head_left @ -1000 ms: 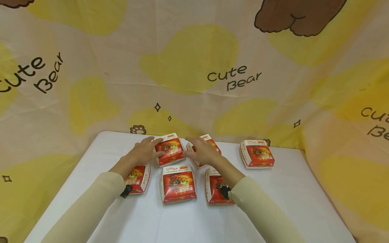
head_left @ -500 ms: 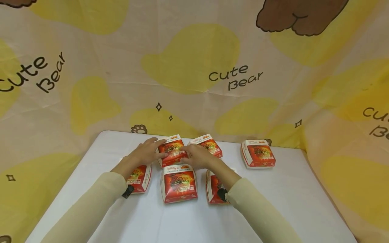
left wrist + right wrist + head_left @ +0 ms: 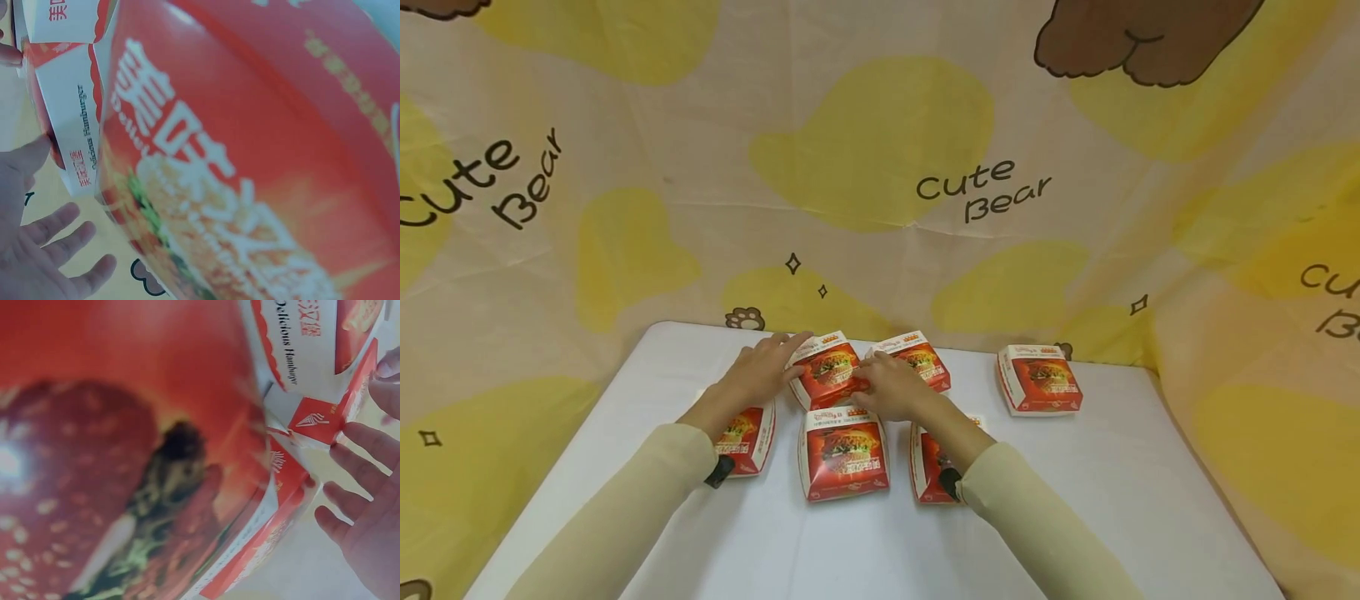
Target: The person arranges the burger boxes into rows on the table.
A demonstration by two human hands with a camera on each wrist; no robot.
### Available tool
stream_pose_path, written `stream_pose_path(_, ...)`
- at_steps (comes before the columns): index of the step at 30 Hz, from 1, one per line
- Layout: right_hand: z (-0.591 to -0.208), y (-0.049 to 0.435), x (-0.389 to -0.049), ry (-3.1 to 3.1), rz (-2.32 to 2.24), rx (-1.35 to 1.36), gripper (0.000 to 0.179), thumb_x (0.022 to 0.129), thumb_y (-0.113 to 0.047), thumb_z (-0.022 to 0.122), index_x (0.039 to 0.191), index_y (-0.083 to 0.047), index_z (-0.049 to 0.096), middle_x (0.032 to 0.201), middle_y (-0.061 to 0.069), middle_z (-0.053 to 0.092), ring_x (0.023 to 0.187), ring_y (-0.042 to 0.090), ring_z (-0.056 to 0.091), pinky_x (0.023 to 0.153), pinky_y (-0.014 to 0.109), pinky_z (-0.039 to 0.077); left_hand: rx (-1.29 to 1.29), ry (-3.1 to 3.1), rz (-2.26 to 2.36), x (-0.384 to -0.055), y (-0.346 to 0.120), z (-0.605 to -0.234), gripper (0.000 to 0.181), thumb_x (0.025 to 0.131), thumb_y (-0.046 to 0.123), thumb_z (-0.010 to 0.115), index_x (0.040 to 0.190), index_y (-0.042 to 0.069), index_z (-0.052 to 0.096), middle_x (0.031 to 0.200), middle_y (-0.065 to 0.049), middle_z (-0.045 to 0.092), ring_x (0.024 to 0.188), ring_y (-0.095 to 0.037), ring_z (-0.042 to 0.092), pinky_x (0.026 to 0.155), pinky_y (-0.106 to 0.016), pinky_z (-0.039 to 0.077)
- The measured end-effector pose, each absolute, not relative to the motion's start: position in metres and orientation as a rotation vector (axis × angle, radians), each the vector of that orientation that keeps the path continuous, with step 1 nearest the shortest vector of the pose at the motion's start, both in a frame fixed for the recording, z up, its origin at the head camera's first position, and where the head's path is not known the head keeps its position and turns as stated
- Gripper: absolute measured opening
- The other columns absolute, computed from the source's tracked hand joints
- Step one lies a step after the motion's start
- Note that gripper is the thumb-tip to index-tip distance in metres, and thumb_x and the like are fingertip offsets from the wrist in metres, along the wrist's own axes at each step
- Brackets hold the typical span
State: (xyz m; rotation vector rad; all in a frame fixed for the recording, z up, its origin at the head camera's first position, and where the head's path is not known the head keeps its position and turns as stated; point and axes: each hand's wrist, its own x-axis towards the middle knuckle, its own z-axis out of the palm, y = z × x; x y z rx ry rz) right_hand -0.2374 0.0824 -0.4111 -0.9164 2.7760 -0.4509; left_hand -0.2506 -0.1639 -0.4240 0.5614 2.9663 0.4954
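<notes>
Burger boxes printed in red and white lie in two rows. My left hand (image 3: pixel 758 371) is at the left side of the back-left burger box (image 3: pixel 826 375), fingers spread along it. In the left wrist view, the thumb touches that box's side (image 3: pixel 72 125), and the other fingers stand apart from it. My right hand (image 3: pixel 891 387) is at the box's right side, its fingertips at the edge in the head view. It partly hides the back-middle burger box (image 3: pixel 921 360). The front-left burger box (image 3: pixel 748 442) is under my left wrist, the front-right one (image 3: pixel 928 467) under my right forearm.
The front-middle burger box (image 3: pixel 846 454) lies between my forearms, close before the back-left box. Another burger box (image 3: pixel 1041 379) stands apart at the back right. The white table (image 3: pixel 1097 483) ends at a patterned cloth backdrop (image 3: pixel 880 150).
My right hand has come down toward me from over the back-middle box to the back-left box's right side. The back-middle box shows more. My left hand has hardly moved.
</notes>
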Motion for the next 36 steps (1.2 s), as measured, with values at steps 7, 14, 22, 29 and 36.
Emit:
stream_pose_path(7,-0.414,0.085,-0.240,2.819,-0.378,-0.925,0.044,0.097,-0.032,0.061,0.134,-0.007,0.063,0.144,0.016,0.053,0.142,0.041,0.035,0.115,0.054,0.027,0.589,2.896,0.570,-0.250,-0.164,-0.421,0.070,0.100,0.026,0.061,0.159,0.018,0.024,0.157,-0.028,0.026,0.141,-0.051,0.028,0.106,-0.072,0.026)
stream_pose_path(14,-0.419,0.085,-0.243,2.844,-0.331,-0.895,0.048,0.097,-0.034,0.061,0.137,-0.007,0.060,0.145,0.015,0.052,0.144,0.038,0.033,0.116,0.051,0.026,0.645,2.837,0.557,-0.251,-0.163,-0.422,0.059,0.101,0.026,0.058,0.155,0.016,0.037,0.159,-0.025,0.026,0.141,-0.049,0.031,0.106,-0.072,0.026)
stream_pose_path(22,-0.418,0.085,-0.234,2.856,-0.368,-0.854,0.050,0.098,-0.033,0.062,0.142,-0.011,0.056,0.148,0.020,0.046,0.145,0.042,0.028,0.116,0.056,0.024,0.628,2.821,0.552,-0.250,-0.161,-0.423,0.050,0.101,0.026,0.060,0.148,0.013,0.049,0.144,-0.022,0.050,0.136,-0.041,0.043,0.105,-0.070,0.029)
stream_pose_path(29,-0.412,0.077,-0.225,2.819,-0.302,-0.887,0.051,0.097,-0.032,0.060,0.147,-0.025,0.051,0.145,0.016,0.050,0.143,0.041,0.032,0.114,0.061,0.024,0.625,2.877,0.504,-0.250,-0.161,-0.422,0.052,0.098,0.032,0.063,0.145,0.012,0.052,0.130,-0.019,0.059,0.124,-0.038,0.054,0.100,-0.067,0.037)
stream_pose_path(36,-0.411,0.073,-0.222,2.748,-0.295,-0.896,0.050,0.097,-0.036,0.060,0.146,-0.025,0.053,0.151,0.015,0.045,0.146,0.040,0.028,0.113,0.062,0.025,0.597,2.889,0.495,-0.250,-0.160,-0.421,0.047,0.103,0.032,0.054,0.144,0.011,0.052,0.128,-0.020,0.058,0.121,-0.039,0.055,0.100,-0.066,0.038)
